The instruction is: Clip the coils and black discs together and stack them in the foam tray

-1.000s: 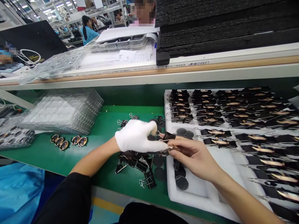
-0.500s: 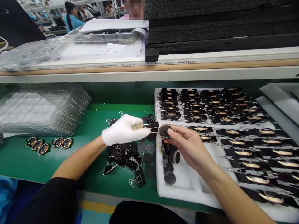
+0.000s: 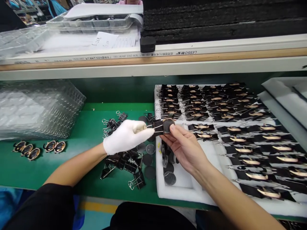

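Note:
My left hand [image 3: 126, 134], in a white glove, pinches the wire handles of a black binder clip [image 3: 158, 127]. My bare right hand [image 3: 185, 143] holds a round gold-rimmed watch case [image 3: 168, 125] with a dark disc on its face, thumb on the disc. The clip's black body meets the left rim of the case; whether its jaws grip it is too small to tell. Below my left hand, loose binder clips [image 3: 130, 166] lie piled on the green table [image 3: 88, 166]. Dark and clear discs [image 3: 150, 172] lie beside them.
A white foam tray [image 3: 177, 191] on the right carries many clipped watch cases [image 3: 256, 176] in rows, plus loose discs [image 3: 170, 178]. Several gold-rimmed watch cases [image 3: 33, 154] lie at left, before stacked clear plastic trays [image 3: 40, 111]. A shelf edge [image 3: 96, 72] crosses above.
The binder clip and the watch case have come together: the clip's body now sits at the case's left rim. The camera view has shifted slightly, moving the scene left and up.

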{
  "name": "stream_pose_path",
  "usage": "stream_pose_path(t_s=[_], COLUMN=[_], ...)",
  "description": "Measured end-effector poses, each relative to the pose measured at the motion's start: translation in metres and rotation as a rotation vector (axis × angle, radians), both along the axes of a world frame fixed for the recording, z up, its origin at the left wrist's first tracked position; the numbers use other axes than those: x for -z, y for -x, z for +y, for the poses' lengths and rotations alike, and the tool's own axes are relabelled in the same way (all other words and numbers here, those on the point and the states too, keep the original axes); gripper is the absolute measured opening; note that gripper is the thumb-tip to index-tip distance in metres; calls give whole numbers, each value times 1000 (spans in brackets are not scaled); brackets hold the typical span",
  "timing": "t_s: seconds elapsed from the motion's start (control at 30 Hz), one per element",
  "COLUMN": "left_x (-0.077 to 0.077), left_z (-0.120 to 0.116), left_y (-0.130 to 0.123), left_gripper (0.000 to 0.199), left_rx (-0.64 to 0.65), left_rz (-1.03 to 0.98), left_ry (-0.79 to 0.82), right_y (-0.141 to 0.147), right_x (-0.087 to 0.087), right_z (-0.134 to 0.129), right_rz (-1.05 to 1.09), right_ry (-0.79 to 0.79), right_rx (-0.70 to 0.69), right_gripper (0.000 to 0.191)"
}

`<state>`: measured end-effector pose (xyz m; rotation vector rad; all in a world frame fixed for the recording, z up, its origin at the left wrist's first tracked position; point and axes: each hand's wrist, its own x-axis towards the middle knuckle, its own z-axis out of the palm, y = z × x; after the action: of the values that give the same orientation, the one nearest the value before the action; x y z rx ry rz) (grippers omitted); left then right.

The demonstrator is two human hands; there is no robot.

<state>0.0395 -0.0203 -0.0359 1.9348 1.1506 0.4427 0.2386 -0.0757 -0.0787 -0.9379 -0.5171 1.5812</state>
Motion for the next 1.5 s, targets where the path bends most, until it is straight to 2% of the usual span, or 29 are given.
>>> stream_pose_path(t_s=[0.37, 0.6, 0.73, 0.87, 0.9, 0.97, 1.03, 1.07, 1.17, 1.2, 1.33, 1.4, 1.5], left_x=[4, 3, 4, 2, 0, -6, -14, -18, -21, -19, -6, -1, 2], left_z=[-3, -4, -6, -9, -9, -5, 4, 10, 29, 35, 48, 50, 52], left_y=[-1, -1, -3, -4, -3, 3, 13, 19, 35, 39, 48, 52, 54], left_gripper=[48, 48, 50, 50, 49, 46, 45, 47, 50, 49, 44, 47, 50], left_rx=[-4, -7, 1, -34, -20, 100, 187, 161, -75, -86, 108, 120, 154], left_rz=[28, 43, 58, 51, 51, 63, 75, 88, 262, 367, 802, 944, 1055], left_ry=[-58, -25, -61, -38, -19, -5, -90, -173, -443, -490, -523, -513, -434], right_y=[7, 8, 9, 10, 9, 6, 0, -3, -12, -13, -10, -7, -6], right_x=[1, 0, 1, 1, 0, -3, -9, -11, -18, -19, -21, -21, -22], right_z=[-5, -5, -6, -6, -6, -4, -2, 0, 4, 5, 7, 6, 6], right_rz=[-130, -130, -154, -154, -148, -139, -120, -101, 2, 35, 100, 109, 88], right_ry=[-79, -65, -75, -58, -53, -42, -27, -16, 66, 108, 245, 285, 293], right_rx=[58, 74, 75, 88, 89, 93, 116, 134, 200, 219, 213, 180, 152], right_gripper=[17, 19, 18, 19, 19, 20, 19, 19, 21, 23, 31, 33, 28])
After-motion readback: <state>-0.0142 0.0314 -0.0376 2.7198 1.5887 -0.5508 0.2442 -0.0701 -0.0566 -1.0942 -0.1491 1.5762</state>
